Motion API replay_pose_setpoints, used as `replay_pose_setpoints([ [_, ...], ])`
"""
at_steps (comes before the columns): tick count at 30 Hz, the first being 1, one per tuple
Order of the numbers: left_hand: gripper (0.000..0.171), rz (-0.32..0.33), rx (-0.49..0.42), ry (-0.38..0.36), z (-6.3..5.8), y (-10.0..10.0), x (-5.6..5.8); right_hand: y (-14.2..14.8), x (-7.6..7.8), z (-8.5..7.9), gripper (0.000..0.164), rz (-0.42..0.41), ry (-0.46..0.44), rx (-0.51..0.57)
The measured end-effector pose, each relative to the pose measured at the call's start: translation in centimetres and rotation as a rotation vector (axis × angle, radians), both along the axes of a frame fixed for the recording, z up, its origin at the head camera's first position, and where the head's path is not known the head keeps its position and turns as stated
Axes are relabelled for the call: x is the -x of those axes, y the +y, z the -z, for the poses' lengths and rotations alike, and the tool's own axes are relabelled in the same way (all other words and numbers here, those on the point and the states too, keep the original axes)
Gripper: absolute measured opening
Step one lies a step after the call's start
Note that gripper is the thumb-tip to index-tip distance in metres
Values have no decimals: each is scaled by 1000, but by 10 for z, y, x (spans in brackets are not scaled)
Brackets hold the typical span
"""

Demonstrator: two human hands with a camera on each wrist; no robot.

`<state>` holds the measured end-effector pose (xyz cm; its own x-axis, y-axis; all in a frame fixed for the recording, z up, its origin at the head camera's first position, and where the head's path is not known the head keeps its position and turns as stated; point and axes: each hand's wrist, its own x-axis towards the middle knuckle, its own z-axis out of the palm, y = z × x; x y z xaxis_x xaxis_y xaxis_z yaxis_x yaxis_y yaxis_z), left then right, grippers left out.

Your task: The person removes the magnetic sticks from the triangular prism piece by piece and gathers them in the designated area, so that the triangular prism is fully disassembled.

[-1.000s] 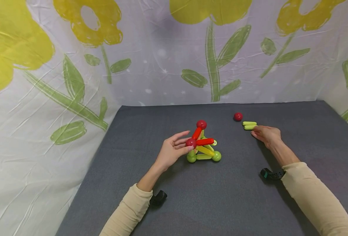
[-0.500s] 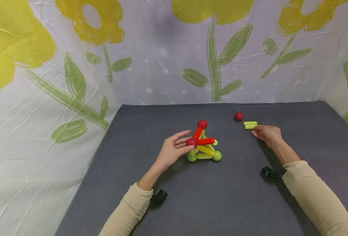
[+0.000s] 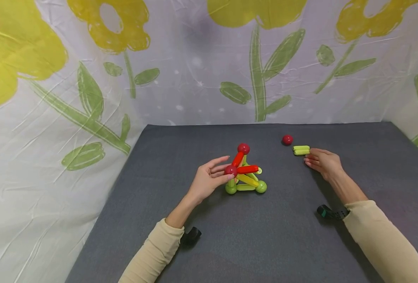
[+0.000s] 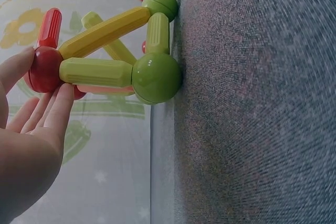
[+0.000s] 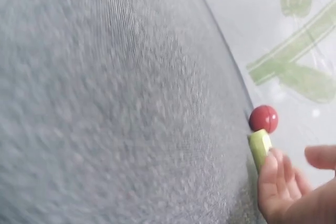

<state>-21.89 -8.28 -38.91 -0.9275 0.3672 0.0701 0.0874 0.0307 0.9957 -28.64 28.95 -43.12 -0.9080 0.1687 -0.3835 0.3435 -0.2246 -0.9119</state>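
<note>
My left hand [image 3: 212, 175] pinches a red ball [image 4: 44, 69] between thumb and fingers. That ball is a corner of a magnetic ball-and-rod structure standing on the dark cloth. From it run a yellow rod [image 4: 105, 32], a green rod [image 4: 97, 72] and red rods, one red rod [image 3: 247, 169] with its far end free. Another red ball [image 3: 243, 148] tops the structure's far side; green balls [image 4: 156, 77] form its base. To the right, my right hand [image 3: 323, 163] touches two loose green rods [image 5: 259, 149] with extended fingers, its thumb held apart.
A loose red ball [image 3: 287, 140] lies just behind and left of the loose green rods. Dark cloth [image 3: 258, 236] covers the table, and a flower-printed curtain [image 3: 194, 78] hangs behind its far edge. Black wrist devices [image 3: 191, 237] are worn on both wrists.
My right hand has shifted slightly right, its fingertips now at the right ends of the two rods. The left hand and the structure stay as they were.
</note>
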Motion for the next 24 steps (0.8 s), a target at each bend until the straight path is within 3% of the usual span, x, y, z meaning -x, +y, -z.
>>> replay_pose_setpoints([
  [8,57,0,6,-1,0,0,0,-7,-10,-4,28,-211,131,237],
  [12,57,-5,16,5,0,0,-1,-16,-12,-2,23,-322,166,334],
  [21,58,8,-6,6,0,-1,-1,-47,-13,6,48,-488,192,117],
  [24,58,13,-11,16,0,-1,-1,-55,-14,8,52,-532,208,92],
])
